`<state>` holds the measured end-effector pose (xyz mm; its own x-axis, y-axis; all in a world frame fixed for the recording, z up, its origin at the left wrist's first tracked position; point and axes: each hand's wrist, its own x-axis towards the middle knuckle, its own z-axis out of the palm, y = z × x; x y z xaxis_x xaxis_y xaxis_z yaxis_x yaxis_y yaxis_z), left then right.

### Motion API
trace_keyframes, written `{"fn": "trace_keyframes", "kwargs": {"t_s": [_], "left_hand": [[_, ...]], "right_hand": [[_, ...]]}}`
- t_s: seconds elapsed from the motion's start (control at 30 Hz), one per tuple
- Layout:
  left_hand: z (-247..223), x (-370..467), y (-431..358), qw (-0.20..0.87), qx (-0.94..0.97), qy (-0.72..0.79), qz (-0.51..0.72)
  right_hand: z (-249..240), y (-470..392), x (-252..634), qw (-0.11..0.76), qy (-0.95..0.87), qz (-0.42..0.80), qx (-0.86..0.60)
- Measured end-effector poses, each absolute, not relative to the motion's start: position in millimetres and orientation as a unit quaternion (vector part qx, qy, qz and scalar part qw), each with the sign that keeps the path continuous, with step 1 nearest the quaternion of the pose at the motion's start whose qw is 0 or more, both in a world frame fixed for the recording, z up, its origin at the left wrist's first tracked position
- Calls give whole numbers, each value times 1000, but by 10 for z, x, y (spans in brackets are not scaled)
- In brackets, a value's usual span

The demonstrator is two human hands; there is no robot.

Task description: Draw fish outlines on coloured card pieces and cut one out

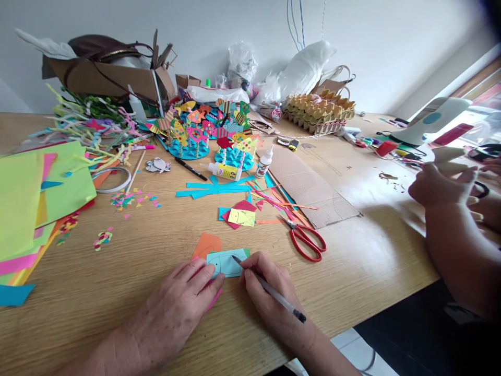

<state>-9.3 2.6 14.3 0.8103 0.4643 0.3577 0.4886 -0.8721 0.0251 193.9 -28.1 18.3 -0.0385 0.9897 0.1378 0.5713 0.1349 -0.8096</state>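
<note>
A small light-blue paper (234, 265) with a fish outline lies near the table's front edge, over orange (205, 246) and pink scraps. My left hand (182, 300) rests flat with fingers spread, its fingertips on the paper's left end. In my right hand (270, 292) is a black-tipped pen (278, 297), its point touching the drawing. Just beyond lies a yellow paper (241, 217) with a fish drawn on it, on top of a red piece. Red-handled scissors (307, 241) lie open to the right.
Coloured sheets (19, 203) cover the left side. Glue bottles (264, 162) stand and lie before colourful paper fish (195, 133). Cardboard (309, 185) lies right of centre, egg trays (319, 115) behind. Another person's hands (446, 183) are at the right edge.
</note>
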Motion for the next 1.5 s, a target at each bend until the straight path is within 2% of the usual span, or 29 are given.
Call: {"fn": "trace_keyframes", "kwargs": {"t_s": [0.83,1.03,1.5], "left_hand": [[167,-62,41,49,-949,-252,-185],[189,-76,38,87,-945,-253,-188],[87,-96,32,70,-950,-221,-212]], "right_hand": [[233,-285,1924,386,-639,275,-605],[249,-234,1895,346,-687,305,-561],[226,-186,1879,342,-707,283,-551]]}}
